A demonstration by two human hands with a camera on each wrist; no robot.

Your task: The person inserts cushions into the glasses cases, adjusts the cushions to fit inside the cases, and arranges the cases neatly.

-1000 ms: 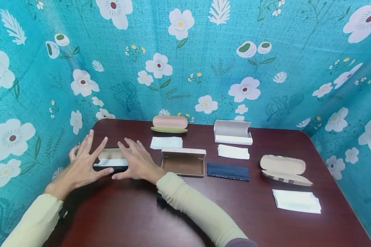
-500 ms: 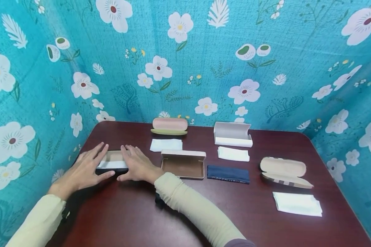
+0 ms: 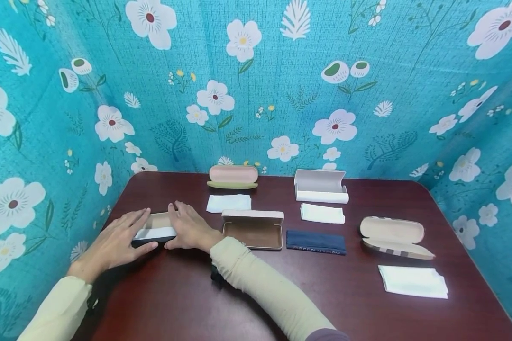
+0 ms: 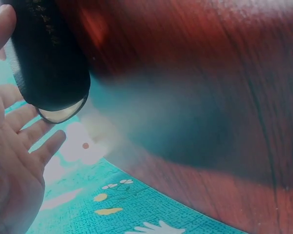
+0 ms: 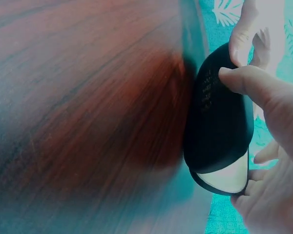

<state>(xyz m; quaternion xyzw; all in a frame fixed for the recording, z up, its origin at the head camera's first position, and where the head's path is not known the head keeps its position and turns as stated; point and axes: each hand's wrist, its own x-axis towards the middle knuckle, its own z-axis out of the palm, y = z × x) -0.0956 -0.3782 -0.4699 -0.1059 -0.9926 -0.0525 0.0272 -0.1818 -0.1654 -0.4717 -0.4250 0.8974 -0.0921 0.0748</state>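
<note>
A black glasses case (image 5: 217, 117) with a cream lining stands part-way ajar at the table's left side. Inside it lies a white cloth (image 3: 155, 233), seen in the head view. My left hand (image 3: 115, 239) holds the case's left end, thumb at the front and fingers along the lid. At the right end my right hand (image 3: 190, 229) holds it the same way. The right wrist view shows both thumbs on the black front, with the right fingers (image 5: 268, 153) behind the lid. In the left wrist view the left fingers (image 4: 31, 126) extend behind the case.
Right of my hands lies a brown-lined case (image 3: 252, 235), with a navy cloth (image 3: 315, 242) beside it. Further back are a green-and-pink case (image 3: 233, 175) and a white case (image 3: 321, 186). A checked case (image 3: 392, 229) and white cloth (image 3: 413, 281) lie at the right.
My spread hands have come down and closed in on the two ends of the black glasses case. The other cases and cloths have stayed in place.
</note>
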